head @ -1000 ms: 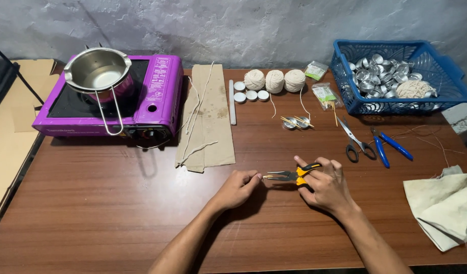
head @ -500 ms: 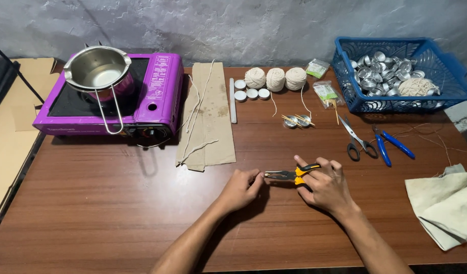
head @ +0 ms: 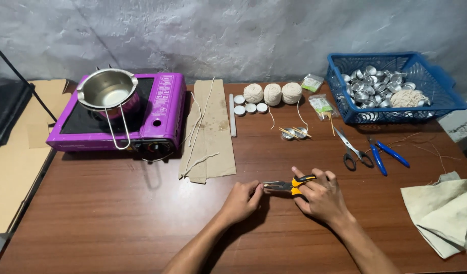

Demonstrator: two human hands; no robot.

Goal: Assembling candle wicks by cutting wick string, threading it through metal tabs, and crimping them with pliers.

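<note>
While the brown table [head: 91,213] is crowded along its far edge, the near middle holds only the hands. At ten o'clock sits a purple stove [head: 142,114] bearing a steel pot [head: 107,90]; at twelve lie a cardboard strip [head: 213,132] and three balls of twine [head: 272,93]; at two stand a blue basket [head: 446,99], scissors [head: 352,149] and blue-handled pliers [head: 388,155]. Nothing stands between these and the hands. The right hand [head: 322,195] wraps its fingers shut on the yellow-and-black pliers [head: 286,185], whose long axis runs nine to three, nose pointing at nine. The left hand [head: 242,200] pinches its fingertips together at that nose; what they hold is too small to tell.
</note>
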